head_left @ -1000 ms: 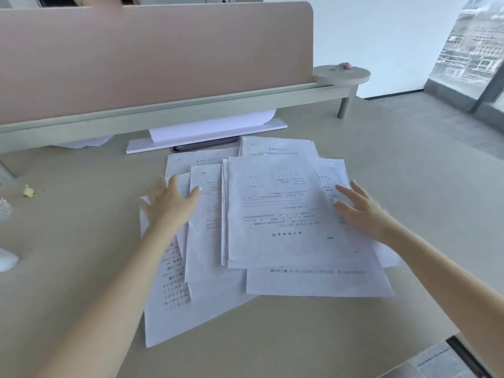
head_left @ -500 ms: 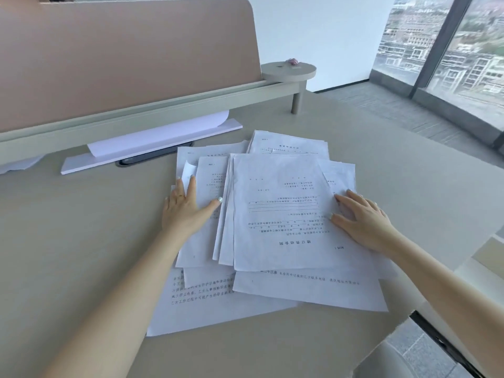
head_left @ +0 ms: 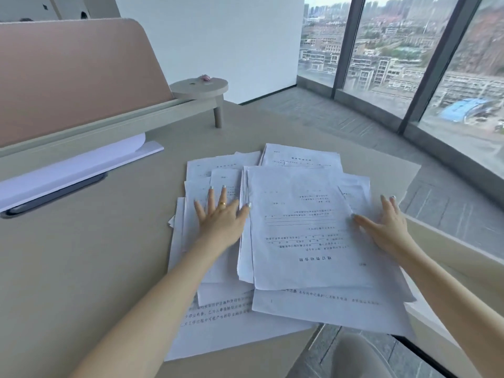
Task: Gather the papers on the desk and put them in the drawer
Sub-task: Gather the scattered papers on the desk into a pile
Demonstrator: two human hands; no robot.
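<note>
Several printed white papers [head_left: 300, 227] lie in a loose, overlapping heap on the beige desk [head_left: 81, 268], near its right front corner. My left hand [head_left: 221, 216], with a gold ring, lies flat with fingers spread on the left sheets of the heap. My right hand [head_left: 387, 227] rests flat on the heap's right edge, fingers apart. Neither hand grips a sheet. No drawer front is visible; a pale cabinet top [head_left: 450, 257] shows just right of the desk.
A pink partition panel [head_left: 68, 83] with a pale shelf rail stands along the desk's back. Blank white sheets [head_left: 81, 165] over a dark flat device [head_left: 54, 195] lie under the rail. A small round stand [head_left: 200, 87] sits at the rail's end. Windows to the right.
Both hands have pushed inward, so the heap is more bunched. The camera view has swung to the right, and the heap now sits nearer the desk's right corner in view.
</note>
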